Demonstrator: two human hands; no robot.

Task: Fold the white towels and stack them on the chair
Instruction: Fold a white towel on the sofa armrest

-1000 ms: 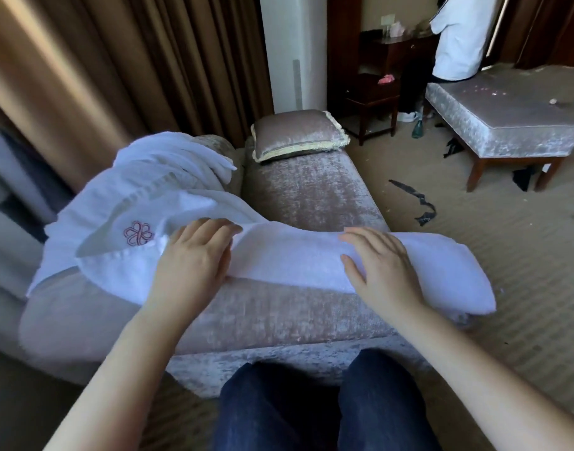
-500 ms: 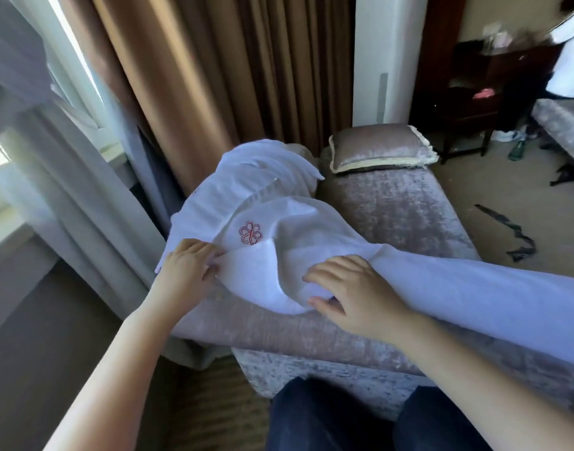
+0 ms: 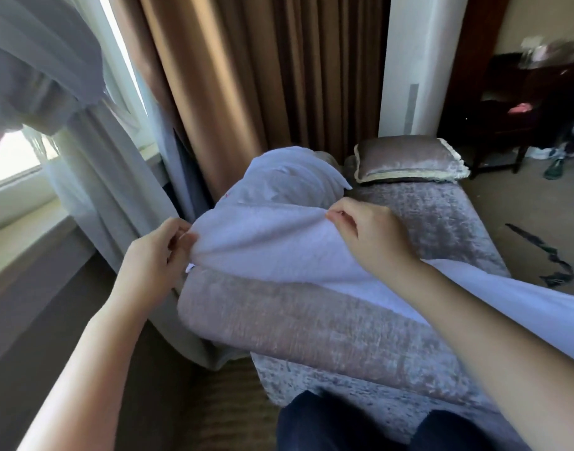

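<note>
A long white towel (image 3: 266,242) lies across the near arm of a grey velvet chair (image 3: 305,323) and trails off to the right edge of the view. My left hand (image 3: 155,255) pinches its left corner at the arm's left end. My right hand (image 3: 367,236) pinches the far corner and holds the end lifted off the chair. Behind it a second white towel (image 3: 289,174) lies bunched on the chair's left side.
A velvet cushion (image 3: 406,159) sits at the back of the chair seat. Brown curtains (image 3: 253,76) and sheer grey drapes (image 3: 93,177) hang close on the left by a window sill. Carpet with a dark strip (image 3: 546,255) lies to the right. My knees (image 3: 344,421) are below.
Both hands went from lying flat on the towel to pinching its left end by two corners and lifting it. The red logo is now hidden. The view swung left.
</note>
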